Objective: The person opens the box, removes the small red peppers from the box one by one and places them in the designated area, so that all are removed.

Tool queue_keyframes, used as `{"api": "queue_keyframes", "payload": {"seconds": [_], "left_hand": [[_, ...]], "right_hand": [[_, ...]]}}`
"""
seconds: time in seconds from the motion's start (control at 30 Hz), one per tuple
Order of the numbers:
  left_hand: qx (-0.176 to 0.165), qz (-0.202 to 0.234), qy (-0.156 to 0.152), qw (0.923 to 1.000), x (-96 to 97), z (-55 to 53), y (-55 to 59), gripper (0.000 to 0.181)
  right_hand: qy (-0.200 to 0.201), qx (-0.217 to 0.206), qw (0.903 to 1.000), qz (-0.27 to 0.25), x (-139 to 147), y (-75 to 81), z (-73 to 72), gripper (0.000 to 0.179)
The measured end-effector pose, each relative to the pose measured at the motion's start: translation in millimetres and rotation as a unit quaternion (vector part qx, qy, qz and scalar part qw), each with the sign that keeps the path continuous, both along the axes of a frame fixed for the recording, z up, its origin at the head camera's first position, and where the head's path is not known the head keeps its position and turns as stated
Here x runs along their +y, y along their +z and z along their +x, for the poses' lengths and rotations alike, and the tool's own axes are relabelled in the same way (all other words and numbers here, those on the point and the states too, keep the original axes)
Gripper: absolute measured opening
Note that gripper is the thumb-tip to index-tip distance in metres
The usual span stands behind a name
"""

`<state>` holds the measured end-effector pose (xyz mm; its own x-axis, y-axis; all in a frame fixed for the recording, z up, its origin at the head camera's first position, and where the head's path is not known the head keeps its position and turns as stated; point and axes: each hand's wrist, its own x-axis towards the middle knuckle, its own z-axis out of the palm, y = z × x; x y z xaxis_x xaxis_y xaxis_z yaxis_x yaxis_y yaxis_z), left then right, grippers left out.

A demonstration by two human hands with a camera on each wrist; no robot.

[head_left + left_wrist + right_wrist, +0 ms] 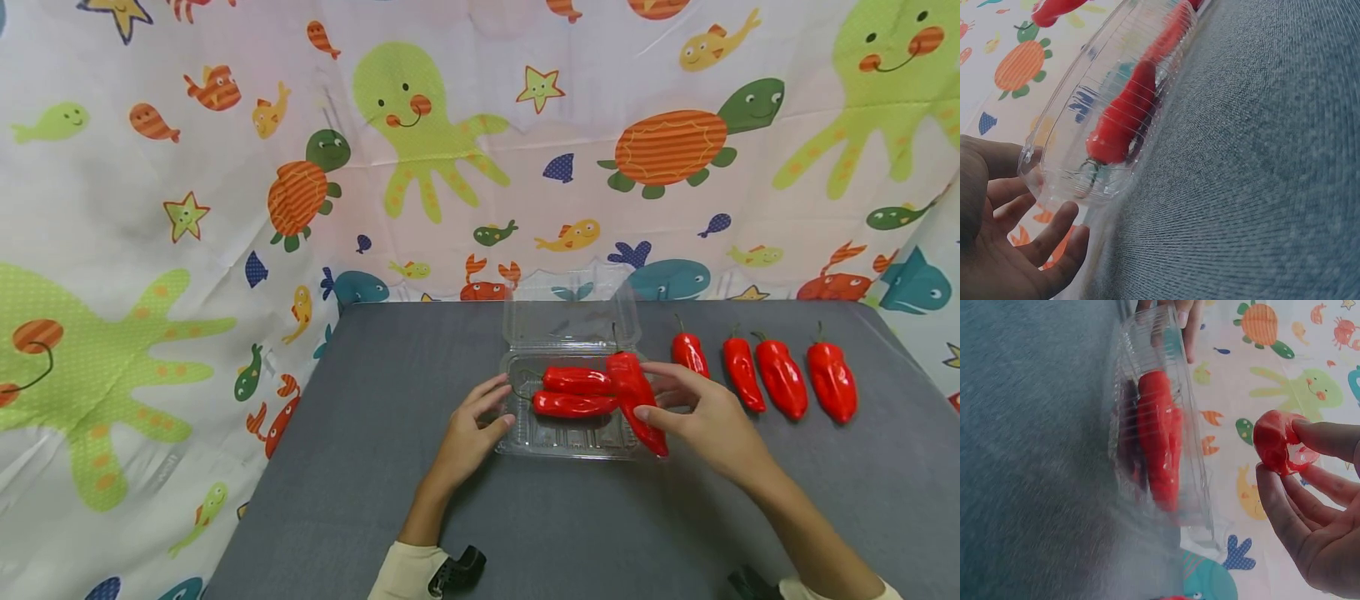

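**Held pepper (634, 390) above the right side of the clear container (558, 440)**

We see the held pepper lying crosswise over the right ends of two peppers (576, 381) (573, 406) in the container, its tip reaching past the near right corner. If let go at this angle, we think it could roll off that pair or catch on the right rim. Its skin looks glossy, so a light pinch might slip. The plastic looks thin, and a knock against the wall could slide the container across the bench (375, 433) or disturb its lid (570, 325), which stands raised at the far side.

Our right hand (712, 421) pinches the pepper between thumb and fingers, clear of the container in the right wrist view. Our left hand (468, 429) is loosely spread at the left rim; we cannot tell how firmly it steadies that edge. Four more peppers (782, 379) lie in a row to the right.
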<state>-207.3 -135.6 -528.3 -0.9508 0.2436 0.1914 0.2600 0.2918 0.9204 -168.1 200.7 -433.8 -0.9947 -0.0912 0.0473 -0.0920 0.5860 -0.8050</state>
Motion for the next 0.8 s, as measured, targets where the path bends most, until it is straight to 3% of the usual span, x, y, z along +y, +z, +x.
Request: {"api": "queue_keyframes", "payload": {"seconds": [0.8], "left_hand": [[0.000, -0.002, 0.002, 1.0000, 0.7, -0.5, 0.1, 0.050]], "right_hand": [[-0.049, -0.081, 0.9954, 0.014, 60, -34.3, 17.9, 0.077]]}}
